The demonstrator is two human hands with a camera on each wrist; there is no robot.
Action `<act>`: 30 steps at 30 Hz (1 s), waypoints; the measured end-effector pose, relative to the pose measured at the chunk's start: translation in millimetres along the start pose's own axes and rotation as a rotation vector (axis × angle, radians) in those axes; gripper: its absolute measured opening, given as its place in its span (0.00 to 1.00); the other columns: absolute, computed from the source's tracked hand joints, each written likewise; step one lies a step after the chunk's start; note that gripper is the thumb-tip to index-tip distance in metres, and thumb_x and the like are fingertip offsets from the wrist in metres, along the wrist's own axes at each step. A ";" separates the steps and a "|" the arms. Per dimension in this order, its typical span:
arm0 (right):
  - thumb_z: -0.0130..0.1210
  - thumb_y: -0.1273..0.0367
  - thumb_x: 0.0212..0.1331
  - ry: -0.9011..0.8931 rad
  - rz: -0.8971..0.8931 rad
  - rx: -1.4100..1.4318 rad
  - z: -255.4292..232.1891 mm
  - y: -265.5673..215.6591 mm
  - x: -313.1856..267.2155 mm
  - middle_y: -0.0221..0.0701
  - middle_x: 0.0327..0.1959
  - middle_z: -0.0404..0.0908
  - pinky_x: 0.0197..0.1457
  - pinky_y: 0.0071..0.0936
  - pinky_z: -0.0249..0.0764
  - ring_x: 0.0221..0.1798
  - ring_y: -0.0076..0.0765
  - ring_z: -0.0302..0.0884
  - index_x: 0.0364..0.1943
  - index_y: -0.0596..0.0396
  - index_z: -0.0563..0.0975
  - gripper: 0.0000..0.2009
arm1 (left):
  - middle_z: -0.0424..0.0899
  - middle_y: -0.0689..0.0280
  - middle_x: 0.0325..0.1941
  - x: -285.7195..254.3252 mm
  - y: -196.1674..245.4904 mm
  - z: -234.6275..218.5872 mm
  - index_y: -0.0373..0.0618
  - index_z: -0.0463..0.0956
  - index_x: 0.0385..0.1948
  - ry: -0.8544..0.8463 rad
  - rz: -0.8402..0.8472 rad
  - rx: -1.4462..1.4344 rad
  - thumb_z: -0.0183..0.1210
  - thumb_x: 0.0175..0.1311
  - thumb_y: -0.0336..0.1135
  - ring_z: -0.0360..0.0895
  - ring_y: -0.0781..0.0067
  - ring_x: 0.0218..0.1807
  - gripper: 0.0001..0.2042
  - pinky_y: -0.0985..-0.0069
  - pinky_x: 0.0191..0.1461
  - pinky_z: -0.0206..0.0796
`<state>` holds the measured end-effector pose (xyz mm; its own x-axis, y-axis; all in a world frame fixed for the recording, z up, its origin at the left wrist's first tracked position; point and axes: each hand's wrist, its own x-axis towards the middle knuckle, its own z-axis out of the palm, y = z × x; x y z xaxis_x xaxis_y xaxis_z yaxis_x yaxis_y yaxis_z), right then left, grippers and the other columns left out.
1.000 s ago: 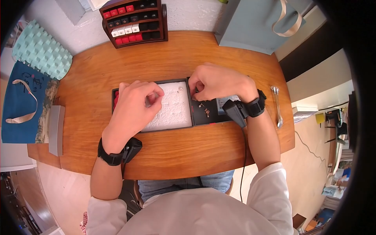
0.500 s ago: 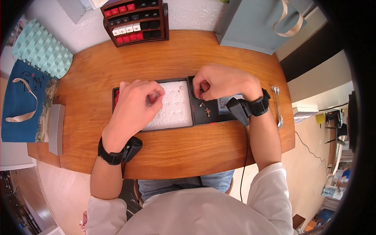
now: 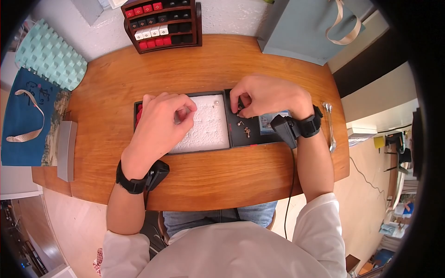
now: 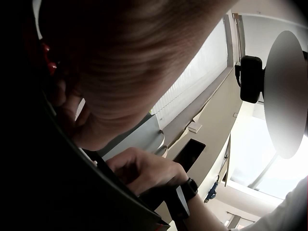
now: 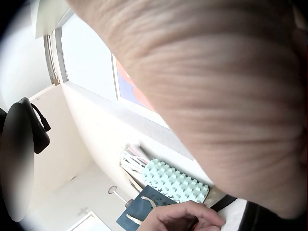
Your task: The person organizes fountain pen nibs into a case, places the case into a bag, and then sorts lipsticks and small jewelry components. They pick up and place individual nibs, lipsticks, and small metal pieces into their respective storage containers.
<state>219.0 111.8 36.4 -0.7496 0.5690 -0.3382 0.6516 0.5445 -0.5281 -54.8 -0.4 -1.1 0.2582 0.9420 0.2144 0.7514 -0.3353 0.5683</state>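
Observation:
My left hand (image 3: pixel 164 123) hovers over the left side of a shallow black box lined with a white textured pad (image 3: pixel 206 127). Its fingers are loosely curled, with a gap between thumb and index. A small pearl-like stud (image 3: pixel 216 103) sits near the pad's upper right corner. Over the adjoining black tray (image 3: pixel 241 139), my right hand (image 3: pixel 273 97) has thumb and index bent down close to small shiny pieces; I cannot tell whether it pinches one. Just below its fingertips lie a small stud (image 3: pixel 240 123) and gold-coloured earring-like pieces (image 3: pixel 247 133).
Right of those pieces is a clear flat packet (image 3: pixel 266 124), partly hidden by the right wrist camera. Metal spoon-like tools (image 3: pixel 330 125) lie at the table's right. A wooden rack (image 3: pixel 162 25), a grey-blue bag (image 3: pixel 306 32) and a mint bumpy cylinder (image 3: pixel 51 55) stand behind.
My right hand has shifted slightly right and lets more of the tray's pieces show. The left hand keeps nearly the same pose. The view has drifted a little.

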 end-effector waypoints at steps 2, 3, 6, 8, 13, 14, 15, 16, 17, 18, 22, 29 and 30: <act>0.70 0.68 0.57 -0.002 0.009 -0.003 1.3 1.4 1.7 0.31 0.25 0.82 0.35 0.34 0.72 0.31 0.33 0.80 0.40 0.55 0.91 0.09 | 0.83 0.71 0.31 0.2 0.0 0.1 0.49 0.88 0.40 -0.002 -0.002 0.002 0.72 0.68 0.29 0.75 0.73 0.36 0.03 0.70 0.59 0.59; 0.70 0.68 0.57 -0.003 0.009 -0.003 0.5 2.2 0.7 0.31 0.25 0.82 0.35 0.34 0.72 0.31 0.33 0.80 0.40 0.55 0.91 0.09 | 0.83 0.71 0.31 0.4 0.0 0.2 0.49 0.89 0.40 -0.004 -0.005 0.004 0.72 0.68 0.29 0.75 0.73 0.36 0.03 0.70 0.59 0.59; 0.69 0.68 0.58 0.036 -0.023 0.028 -5.0 3.4 -6.4 0.31 0.25 0.82 0.35 0.35 0.73 0.31 0.34 0.80 0.41 0.54 0.91 0.09 | 0.84 0.71 0.31 0.1 -1.3 1.0 0.49 0.88 0.39 0.007 0.011 0.003 0.72 0.68 0.29 0.75 0.73 0.35 0.03 0.70 0.59 0.59; 0.69 0.68 0.59 0.087 0.006 -0.067 -10.3 -0.1 -12.1 0.31 0.25 0.82 0.35 0.35 0.73 0.31 0.34 0.81 0.42 0.53 0.92 0.09 | 0.84 0.71 0.31 0.0 -1.9 0.8 0.49 0.88 0.39 0.009 0.013 0.002 0.72 0.68 0.29 0.75 0.73 0.35 0.03 0.70 0.59 0.59; 0.69 0.69 0.59 0.091 0.057 -0.084 -13.7 -1.2 -13.7 0.31 0.26 0.83 0.37 0.36 0.73 0.33 0.36 0.82 0.42 0.52 0.92 0.09 | 0.84 0.71 0.31 -0.4 -1.1 0.9 0.49 0.88 0.39 0.010 0.012 0.004 0.72 0.68 0.29 0.76 0.74 0.34 0.03 0.70 0.58 0.59; 0.69 0.69 0.59 0.087 0.065 -0.084 -13.7 -2.5 -13.4 0.32 0.26 0.83 0.37 0.36 0.74 0.33 0.36 0.82 0.43 0.51 0.92 0.09 | 0.84 0.71 0.31 -0.4 -0.6 0.6 0.49 0.88 0.39 0.008 0.011 0.003 0.72 0.68 0.29 0.76 0.74 0.34 0.03 0.70 0.58 0.59; 0.69 0.69 0.59 0.088 0.066 -0.084 -13.0 -2.9 -12.9 0.32 0.26 0.83 0.37 0.36 0.74 0.33 0.36 0.82 0.43 0.51 0.92 0.09 | 0.84 0.72 0.31 -0.3 -0.4 0.4 0.49 0.88 0.39 0.005 0.009 0.002 0.72 0.68 0.29 0.76 0.74 0.34 0.03 0.70 0.58 0.59; 0.69 0.69 0.58 0.089 0.061 -0.090 -12.0 -3.0 -12.2 0.32 0.26 0.83 0.37 0.36 0.74 0.33 0.37 0.82 0.42 0.52 0.92 0.09 | 0.84 0.72 0.31 -0.1 -0.6 0.5 0.49 0.88 0.39 0.005 0.010 0.003 0.72 0.68 0.29 0.76 0.74 0.34 0.03 0.70 0.58 0.59; 0.69 0.69 0.58 0.090 0.056 -0.097 -11.2 -2.8 -11.6 0.32 0.26 0.84 0.37 0.37 0.74 0.33 0.37 0.82 0.42 0.52 0.92 0.09 | 0.84 0.72 0.32 0.1 -0.8 0.7 0.49 0.88 0.39 0.006 0.008 0.000 0.72 0.68 0.29 0.76 0.74 0.34 0.03 0.70 0.58 0.59; 0.69 0.69 0.58 0.090 0.056 -0.097 -10.2 -2.2 -11.0 0.32 0.26 0.84 0.37 0.37 0.74 0.33 0.37 0.82 0.42 0.52 0.92 0.09 | 0.84 0.72 0.32 0.2 -1.1 0.9 0.49 0.88 0.39 0.007 0.007 -0.003 0.72 0.68 0.29 0.75 0.74 0.34 0.03 0.70 0.58 0.59; 0.69 0.70 0.58 0.087 0.066 -0.078 -9.4 -1.5 -9.3 0.32 0.26 0.83 0.38 0.36 0.74 0.34 0.37 0.82 0.41 0.53 0.93 0.08 | 0.84 0.72 0.31 -0.1 -1.7 0.9 0.49 0.88 0.39 0.009 0.009 0.000 0.72 0.68 0.29 0.75 0.74 0.34 0.03 0.70 0.58 0.59; 0.68 0.70 0.58 0.097 0.052 -0.095 -7.9 0.3 -9.6 0.33 0.25 0.83 0.38 0.37 0.74 0.33 0.39 0.82 0.40 0.53 0.93 0.09 | 0.84 0.72 0.31 0.0 -2.8 1.4 0.48 0.88 0.39 0.012 0.014 -0.008 0.72 0.67 0.29 0.75 0.74 0.34 0.03 0.70 0.58 0.60; 0.68 0.70 0.58 0.097 0.052 -0.095 -8.5 -1.1 -9.8 0.33 0.25 0.83 0.38 0.37 0.74 0.33 0.39 0.82 0.40 0.53 0.93 0.09 | 0.84 0.72 0.31 0.1 -3.0 1.6 0.48 0.88 0.39 0.012 0.016 -0.006 0.72 0.68 0.29 0.75 0.74 0.34 0.03 0.70 0.58 0.60</act>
<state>226.6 110.8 46.9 -0.7026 0.6525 -0.2838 0.7010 0.5660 -0.4339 -56.1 0.7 -4.1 0.2628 0.9364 0.2326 0.7436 -0.3501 0.5696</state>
